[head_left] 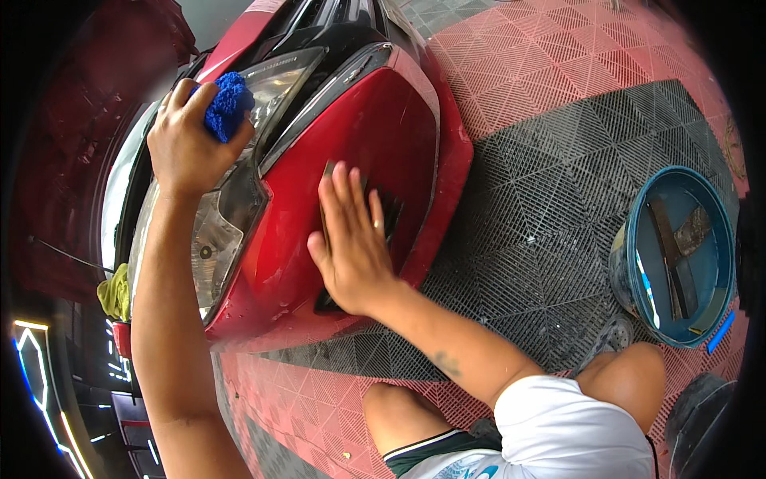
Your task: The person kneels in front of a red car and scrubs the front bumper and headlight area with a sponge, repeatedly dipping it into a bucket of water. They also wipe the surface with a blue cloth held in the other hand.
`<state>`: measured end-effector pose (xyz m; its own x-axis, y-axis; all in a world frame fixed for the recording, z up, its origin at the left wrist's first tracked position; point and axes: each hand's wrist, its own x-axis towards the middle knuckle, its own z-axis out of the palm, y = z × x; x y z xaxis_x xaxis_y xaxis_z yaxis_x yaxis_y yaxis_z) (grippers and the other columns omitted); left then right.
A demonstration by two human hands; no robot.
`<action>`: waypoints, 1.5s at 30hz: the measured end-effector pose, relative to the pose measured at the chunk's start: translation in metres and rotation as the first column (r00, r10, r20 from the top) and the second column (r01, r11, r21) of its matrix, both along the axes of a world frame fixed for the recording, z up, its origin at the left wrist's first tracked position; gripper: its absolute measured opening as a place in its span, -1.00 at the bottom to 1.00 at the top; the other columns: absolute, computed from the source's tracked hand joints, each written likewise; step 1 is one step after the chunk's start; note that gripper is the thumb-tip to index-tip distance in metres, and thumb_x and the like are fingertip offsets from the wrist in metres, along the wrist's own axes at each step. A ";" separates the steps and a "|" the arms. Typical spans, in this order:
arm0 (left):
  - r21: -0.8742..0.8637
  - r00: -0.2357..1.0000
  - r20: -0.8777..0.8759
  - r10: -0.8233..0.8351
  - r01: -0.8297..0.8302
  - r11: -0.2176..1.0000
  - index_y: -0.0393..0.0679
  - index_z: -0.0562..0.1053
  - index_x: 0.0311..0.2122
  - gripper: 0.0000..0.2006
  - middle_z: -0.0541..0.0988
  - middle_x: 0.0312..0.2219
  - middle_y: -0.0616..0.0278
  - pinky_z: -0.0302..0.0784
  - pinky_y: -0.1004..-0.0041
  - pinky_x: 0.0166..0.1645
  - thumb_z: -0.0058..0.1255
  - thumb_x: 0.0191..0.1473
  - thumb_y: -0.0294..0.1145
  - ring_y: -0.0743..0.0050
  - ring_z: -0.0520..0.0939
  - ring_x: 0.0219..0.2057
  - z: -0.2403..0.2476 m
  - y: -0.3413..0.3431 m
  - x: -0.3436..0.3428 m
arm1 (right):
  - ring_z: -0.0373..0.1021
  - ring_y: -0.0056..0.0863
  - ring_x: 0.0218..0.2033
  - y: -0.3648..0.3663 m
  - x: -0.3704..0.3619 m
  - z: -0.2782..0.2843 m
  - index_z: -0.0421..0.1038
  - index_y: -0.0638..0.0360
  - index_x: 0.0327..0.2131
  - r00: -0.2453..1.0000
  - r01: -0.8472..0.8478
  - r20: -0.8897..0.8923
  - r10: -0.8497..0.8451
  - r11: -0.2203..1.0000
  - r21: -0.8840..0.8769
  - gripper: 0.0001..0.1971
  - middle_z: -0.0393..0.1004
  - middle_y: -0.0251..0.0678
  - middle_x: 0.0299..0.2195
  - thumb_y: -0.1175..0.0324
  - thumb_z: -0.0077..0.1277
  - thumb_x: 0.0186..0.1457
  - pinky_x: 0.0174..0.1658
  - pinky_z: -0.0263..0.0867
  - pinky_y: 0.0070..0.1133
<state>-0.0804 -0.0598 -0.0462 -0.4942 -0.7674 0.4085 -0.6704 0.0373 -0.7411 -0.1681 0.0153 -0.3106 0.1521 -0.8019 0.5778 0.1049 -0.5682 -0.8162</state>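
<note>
My left hand [183, 144] is closed round a bunched blue microfiber cloth [230, 108] at the upper edge of the car's clear headlight [214, 247]. Stretched fingers of my right hand [351, 247] press flat against the red front bumper [383, 116]. A dark, thin edge [329, 169] shows at its fingertips; what lies beneath the palm is mostly hidden. More dark, ribbed surface shows beside the fingers, and I cannot tell whether it belongs to the bumper. The headlight sits just left of the right hand, with my left forearm crossing in front of part of it.
A round blue bucket [634, 231] with water and dark flat strips [664, 239] stands at the right. Beside it lies a blue strip [721, 333]. A yellow-green cloth [116, 293] is at the far left. Black and red grid tiles [535, 199] form the floor.
</note>
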 end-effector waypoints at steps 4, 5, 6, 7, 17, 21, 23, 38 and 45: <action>-0.027 1.000 0.007 -0.026 0.026 0.999 -0.11 0.62 -0.12 -0.52 0.60 -0.22 0.15 0.61 0.08 -0.10 0.37 -0.13 -0.07 -0.04 0.67 -0.16 -0.007 -0.002 0.002 | -0.20 0.15 0.54 -0.104 -0.007 0.006 -0.10 0.29 0.47 0.964 0.266 -0.057 -0.260 0.949 0.172 -0.32 -0.18 0.15 0.53 0.01 -0.34 0.51 0.48 -0.25 0.14; -0.046 0.999 0.005 -0.037 0.037 0.998 -0.11 0.62 -0.12 -0.53 0.60 -0.22 0.16 0.61 0.08 -0.10 0.37 -0.13 -0.07 -0.04 0.67 -0.17 -0.007 -0.005 0.001 | -0.17 0.16 0.54 -0.149 -0.015 0.004 -0.07 0.30 0.46 0.962 0.271 -0.043 -0.269 0.928 0.256 -0.34 -0.16 0.15 0.52 0.03 -0.35 0.51 0.48 -0.19 0.13; -0.018 1.000 -0.018 -0.009 0.009 1.000 -0.10 0.62 -0.11 -0.53 0.59 -0.21 0.16 0.62 0.08 -0.10 0.37 -0.13 -0.07 -0.04 0.67 -0.17 -0.006 -0.006 0.000 | -0.19 0.15 0.54 -0.163 -0.016 0.000 -0.08 0.30 0.46 0.966 0.254 -0.010 -0.260 0.934 0.253 -0.33 -0.18 0.15 0.53 0.03 -0.34 0.51 0.48 -0.20 0.13; -0.002 1.000 -0.010 -0.013 0.013 1.000 -0.10 0.62 -0.11 -0.52 0.59 -0.21 0.17 0.62 0.09 -0.10 0.37 -0.13 -0.07 -0.03 0.67 -0.16 -0.004 -0.006 0.001 | -0.20 0.15 0.55 -0.170 -0.014 -0.002 -0.09 0.29 0.47 0.968 0.234 0.028 -0.248 0.941 0.246 -0.33 -0.19 0.15 0.53 0.03 -0.34 0.51 0.48 -0.21 0.13; -0.007 1.000 -0.011 0.003 -0.003 1.000 -0.07 0.62 -0.12 -0.50 0.60 -0.19 0.12 0.62 0.09 -0.09 0.38 -0.16 -0.02 -0.05 0.66 -0.15 -0.004 -0.003 0.002 | -0.18 -0.02 0.56 -0.150 -0.028 0.026 -0.05 0.31 0.47 0.954 0.269 -0.191 -0.232 0.942 0.198 -0.29 -0.13 0.07 0.53 -0.04 -0.37 0.51 0.48 -0.16 0.14; 0.023 1.000 -0.012 0.024 -0.024 0.999 -0.07 0.62 -0.13 -0.51 0.60 -0.20 0.13 0.62 0.09 -0.09 0.39 -0.18 -0.04 -0.03 0.66 -0.15 -0.001 -0.001 -0.002 | -0.19 0.05 0.56 -0.047 -0.011 0.029 -0.03 0.31 0.47 0.941 0.202 -0.260 -0.217 0.976 -0.082 -0.26 -0.15 0.07 0.54 -0.07 -0.29 0.48 0.46 -0.21 0.22; 0.000 1.000 0.002 -0.002 0.002 1.000 -0.06 0.62 -0.13 -0.51 0.61 -0.18 0.14 0.62 0.09 -0.09 0.40 -0.20 -0.06 -0.03 0.66 -0.14 0.003 0.000 -0.002 | -0.20 0.06 0.56 -0.052 -0.014 0.029 -0.01 0.29 0.47 0.941 0.208 -0.253 -0.226 0.973 -0.098 -0.26 -0.15 0.05 0.54 -0.08 -0.27 0.46 0.46 -0.24 0.24; 0.061 0.998 -0.059 -0.005 0.008 0.998 -0.05 0.61 -0.11 -0.52 0.66 -0.08 0.25 0.61 0.09 0.04 0.40 -0.20 -0.14 -0.05 0.67 -0.06 0.001 0.003 0.004 | -0.06 -0.02 0.53 -0.076 -0.017 0.021 0.14 0.21 0.43 0.947 0.235 -0.175 -0.270 0.952 -0.198 -0.37 0.06 -0.10 0.51 0.15 -0.12 0.41 0.45 -0.13 0.11; 0.015 1.000 -0.006 -0.019 0.019 1.000 -0.05 0.60 -0.08 -0.49 0.63 -0.14 0.20 0.60 0.07 0.02 0.40 -0.18 -0.09 -0.04 0.65 -0.05 0.002 0.009 0.002 | -0.13 0.02 0.54 -0.059 -0.007 0.028 0.17 0.19 0.42 0.906 0.337 -0.219 -0.362 0.930 -0.145 -0.33 0.03 -0.07 0.51 -0.04 -0.18 0.43 0.40 -0.20 0.30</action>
